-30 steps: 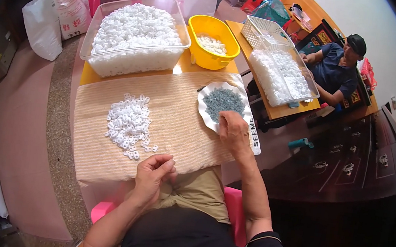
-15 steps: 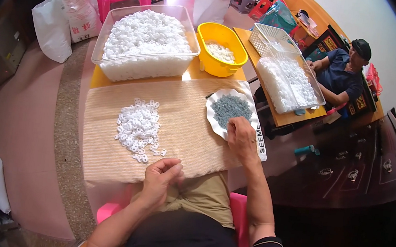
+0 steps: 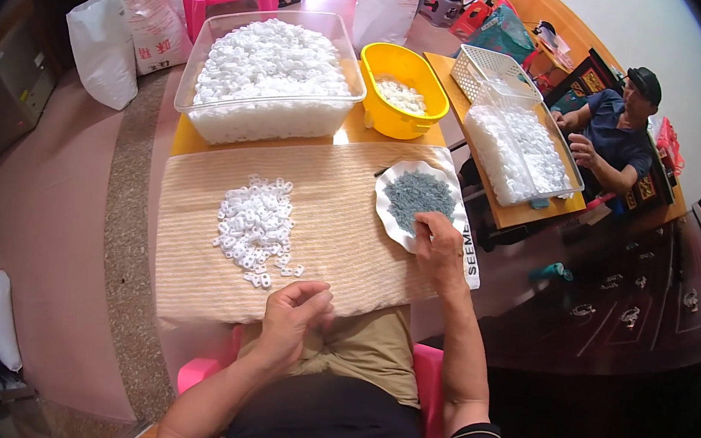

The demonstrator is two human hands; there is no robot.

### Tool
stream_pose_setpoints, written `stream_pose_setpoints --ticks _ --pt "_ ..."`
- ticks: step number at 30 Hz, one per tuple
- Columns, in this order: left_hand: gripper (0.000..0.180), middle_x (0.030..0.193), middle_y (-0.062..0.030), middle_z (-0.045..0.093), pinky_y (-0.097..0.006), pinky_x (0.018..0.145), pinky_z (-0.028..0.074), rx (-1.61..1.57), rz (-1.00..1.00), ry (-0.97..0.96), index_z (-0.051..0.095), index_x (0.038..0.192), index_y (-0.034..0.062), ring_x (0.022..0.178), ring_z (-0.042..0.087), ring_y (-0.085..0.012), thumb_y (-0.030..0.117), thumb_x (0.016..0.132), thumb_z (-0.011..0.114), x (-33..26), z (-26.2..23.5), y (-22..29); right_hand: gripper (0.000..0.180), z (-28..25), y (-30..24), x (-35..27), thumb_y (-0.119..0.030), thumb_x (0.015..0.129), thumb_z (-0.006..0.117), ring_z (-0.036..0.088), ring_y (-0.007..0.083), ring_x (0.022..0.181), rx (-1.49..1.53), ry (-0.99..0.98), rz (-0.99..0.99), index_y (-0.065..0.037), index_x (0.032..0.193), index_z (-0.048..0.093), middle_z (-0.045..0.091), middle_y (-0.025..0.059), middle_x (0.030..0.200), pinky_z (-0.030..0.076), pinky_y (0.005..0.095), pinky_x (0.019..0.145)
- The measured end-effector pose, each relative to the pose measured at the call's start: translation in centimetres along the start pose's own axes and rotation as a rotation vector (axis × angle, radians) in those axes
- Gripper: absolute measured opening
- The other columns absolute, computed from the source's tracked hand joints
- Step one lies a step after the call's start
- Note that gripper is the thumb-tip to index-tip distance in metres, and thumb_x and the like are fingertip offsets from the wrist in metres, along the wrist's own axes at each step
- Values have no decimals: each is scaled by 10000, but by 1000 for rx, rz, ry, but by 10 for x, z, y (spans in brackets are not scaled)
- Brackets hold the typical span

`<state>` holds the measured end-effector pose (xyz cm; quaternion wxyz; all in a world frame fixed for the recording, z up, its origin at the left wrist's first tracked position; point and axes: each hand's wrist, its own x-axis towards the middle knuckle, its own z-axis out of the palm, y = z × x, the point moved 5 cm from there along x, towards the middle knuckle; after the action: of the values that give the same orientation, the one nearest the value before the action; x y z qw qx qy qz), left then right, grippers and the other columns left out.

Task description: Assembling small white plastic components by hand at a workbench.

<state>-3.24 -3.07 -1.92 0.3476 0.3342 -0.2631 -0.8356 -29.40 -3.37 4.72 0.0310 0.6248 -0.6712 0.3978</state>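
Grey-blue bits (image 3: 418, 199) heaped on white wavy-rimmed plate (image 3: 383, 205), right part of striped mat (image 3: 338, 218). Right hand (image 3: 442, 251) at plate's near edge, fingertips look pressed together; can't tell if a bit is pinched between. Left hand (image 3: 292, 314) by mat's near edge, other fingers curled, thumb and forefinger tips close; can't tell if they meet or hold anything. White two-holed pieces (image 3: 253, 221) piled on mat's left half, few strays toward left hand. Behind mat: clear bin (image 3: 356, 97) full of white pieces, yellow tub (image 3: 397, 127) beside it, pale pieces inside. Off right, co-worker (image 3: 624, 133) sits at second table (image 3: 554, 211), hand raised beside another clear bin (image 3: 576, 171).
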Motion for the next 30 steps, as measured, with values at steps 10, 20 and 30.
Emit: stream_pose_setpoints --ticks 10,20,30 --pt "183 876 -61 632 -257 694 544 11 -8 0 608 1032 -16 763 617 -127 88 886 641 0 2 -1 71 -6 -11 3 -15 818 654 599 203 629 47 124 50 1 875 614 619 116 769 482 290 585" --pt "158 875 -67 638 -255 687 542 15 24 -17 618 1005 -12 762 614 -124 93 888 640 0 4 2 97 -2 -13 0 -73 856 657 536 107 570 76 12 218 5 821 614 589 48 693 438 255 517" --pt "220 897 -64 639 -283 727 534 -72 -4 -130 613 1040 10 781 611 -126 203 939 581 -4 9 5 111 46 -101 -42 -85 894 639 563 52 732 1069 -569 436 21 874 612 611 17 811 457 199 625"
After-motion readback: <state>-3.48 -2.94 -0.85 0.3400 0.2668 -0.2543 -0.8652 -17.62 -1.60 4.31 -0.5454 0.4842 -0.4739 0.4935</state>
